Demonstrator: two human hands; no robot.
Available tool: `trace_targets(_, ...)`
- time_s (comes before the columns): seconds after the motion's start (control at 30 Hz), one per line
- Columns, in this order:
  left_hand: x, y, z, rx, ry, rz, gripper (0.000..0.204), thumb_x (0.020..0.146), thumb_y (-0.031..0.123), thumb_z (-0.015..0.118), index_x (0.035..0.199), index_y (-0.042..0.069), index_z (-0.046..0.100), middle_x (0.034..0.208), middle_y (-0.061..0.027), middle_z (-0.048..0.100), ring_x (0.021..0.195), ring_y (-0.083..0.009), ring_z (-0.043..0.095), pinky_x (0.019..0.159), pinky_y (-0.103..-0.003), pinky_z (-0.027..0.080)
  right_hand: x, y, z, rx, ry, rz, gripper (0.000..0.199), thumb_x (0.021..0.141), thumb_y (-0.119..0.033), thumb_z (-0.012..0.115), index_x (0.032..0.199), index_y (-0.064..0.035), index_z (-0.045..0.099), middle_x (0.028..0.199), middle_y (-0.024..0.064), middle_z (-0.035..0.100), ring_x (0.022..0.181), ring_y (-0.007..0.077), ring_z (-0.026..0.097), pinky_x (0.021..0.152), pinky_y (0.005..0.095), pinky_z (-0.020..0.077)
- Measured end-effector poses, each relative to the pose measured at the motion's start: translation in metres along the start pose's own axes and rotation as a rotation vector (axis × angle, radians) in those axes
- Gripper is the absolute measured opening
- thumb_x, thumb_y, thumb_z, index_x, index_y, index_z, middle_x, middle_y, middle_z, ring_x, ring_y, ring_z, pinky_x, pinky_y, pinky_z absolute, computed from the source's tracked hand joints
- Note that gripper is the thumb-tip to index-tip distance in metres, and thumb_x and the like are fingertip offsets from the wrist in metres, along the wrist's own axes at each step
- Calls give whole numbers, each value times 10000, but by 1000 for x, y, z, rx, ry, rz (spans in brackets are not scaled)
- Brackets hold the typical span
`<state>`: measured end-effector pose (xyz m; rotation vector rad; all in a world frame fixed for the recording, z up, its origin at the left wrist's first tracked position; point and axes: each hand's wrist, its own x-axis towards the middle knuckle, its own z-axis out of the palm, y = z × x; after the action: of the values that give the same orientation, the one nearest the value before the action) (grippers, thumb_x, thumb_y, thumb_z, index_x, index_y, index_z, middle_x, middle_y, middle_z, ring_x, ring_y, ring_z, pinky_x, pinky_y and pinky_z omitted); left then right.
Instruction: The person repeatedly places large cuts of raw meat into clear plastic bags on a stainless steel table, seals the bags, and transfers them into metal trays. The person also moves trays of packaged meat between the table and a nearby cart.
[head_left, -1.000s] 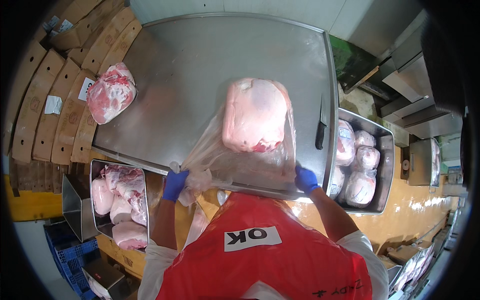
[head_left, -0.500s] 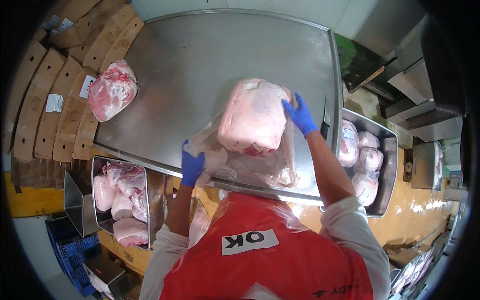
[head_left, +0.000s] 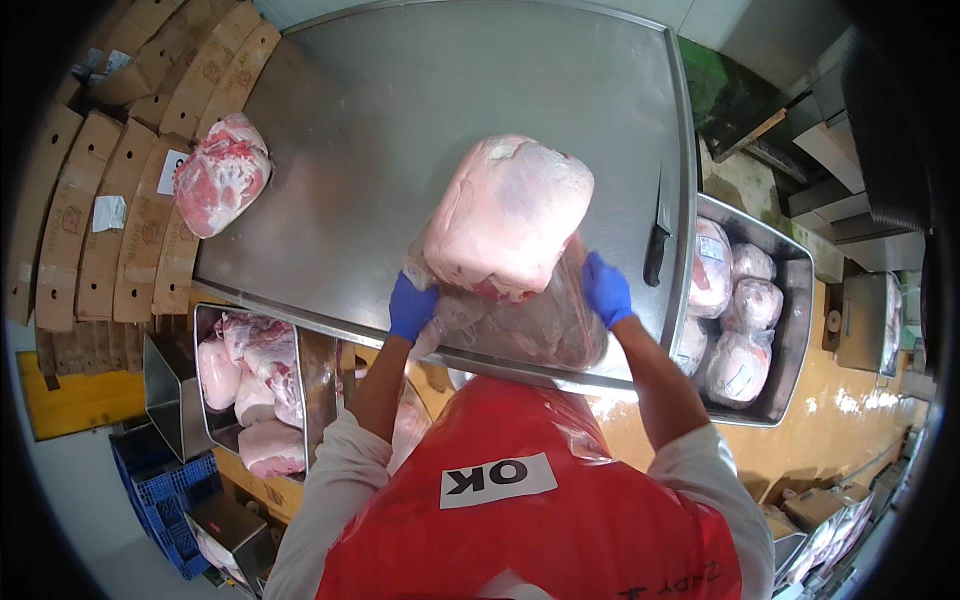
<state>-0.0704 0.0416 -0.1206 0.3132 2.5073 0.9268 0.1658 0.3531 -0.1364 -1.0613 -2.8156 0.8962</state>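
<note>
A large, pale, fat-covered cut of meat [head_left: 508,215] sits near the front of the steel table [head_left: 360,120]. Clear plastic bag [head_left: 530,335] lies bunched under its near side, spreading toward the table's front edge. My left hand [head_left: 412,306], in a blue glove, is closed on the bag at the meat's near left corner. At the near right, my right hand [head_left: 606,289], also blue-gloved, grips the bag's other side with curled fingers. Its fingertips are partly hidden.
A knife [head_left: 657,240] lies by the table's right edge. Another meat piece [head_left: 222,178] rests at the left, beside stacked cardboard boxes [head_left: 150,215]. Steel tubs stand on both sides: unwrapped cuts [head_left: 265,385] fill the left one, bagged cuts [head_left: 740,365] the right.
My right hand has left the meat's right side and moved down to the bag. My left hand has shifted up and right, nearer the meat. The knife now shows fully.
</note>
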Motion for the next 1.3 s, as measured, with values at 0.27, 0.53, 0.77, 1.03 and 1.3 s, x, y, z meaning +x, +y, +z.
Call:
trace_targets(0.27, -14, -12, 9, -44, -88, 127, 604, 802, 264, 732, 1325, 31, 542, 1232, -182, 648, 1162, -320, 626, 943, -414, 499, -148, 11, -18, 231, -16, 120, 171, 958, -223, 605, 999, -58, 620, 758, 240, 646, 722, 453, 640, 643, 497, 517)
trace_targets(0.53, -61, 36, 24, -260, -311, 261, 601, 812, 296, 776, 1299, 15, 561, 1193, -154, 660, 1093, -270, 637, 901, -385, 508, -110, -17, 6, 637, -165, 67, 625, 877, -374, 739, 1309, 32, 540, 1268, 206, 614, 1184, 315, 596, 1006, 375, 477)
trace_targets(0.77, -87, 38, 45, -1180, -779, -255, 235, 955, 117, 605, 1137, -28, 638, 1094, -89, 665, 1002, -191, 647, 872, -324, 528, -70, -110, 66, 926, -235, 123, 757, 763, -314, 851, 1311, 74, 502, 1244, 186, 634, 1116, 236, 615, 924, 366, 511)
trace_targets(1.03, -106, 69, 25, -1217, -976, -356, 338, 1022, 254, 558, 1283, 40, 553, 1208, -77, 615, 1068, -185, 626, 959, -324, 516, -64, -113, 39, 945, -255, 323, 320, 829, -139, 697, 1100, 30, 678, 985, 111, 712, 871, 178, 655, 794, 337, 533)
trace_targets(1.3, -126, 159, -14, -1218, -1008, -126, 314, 1026, 218, 560, 1287, 44, 542, 1209, -46, 596, 1096, -122, 586, 952, -296, 497, -76, -130, -87, 1025, -95, 77, 217, 835, 17, 593, 1026, 33, 693, 876, 24, 667, 744, 95, 591, 663, 247, 494)
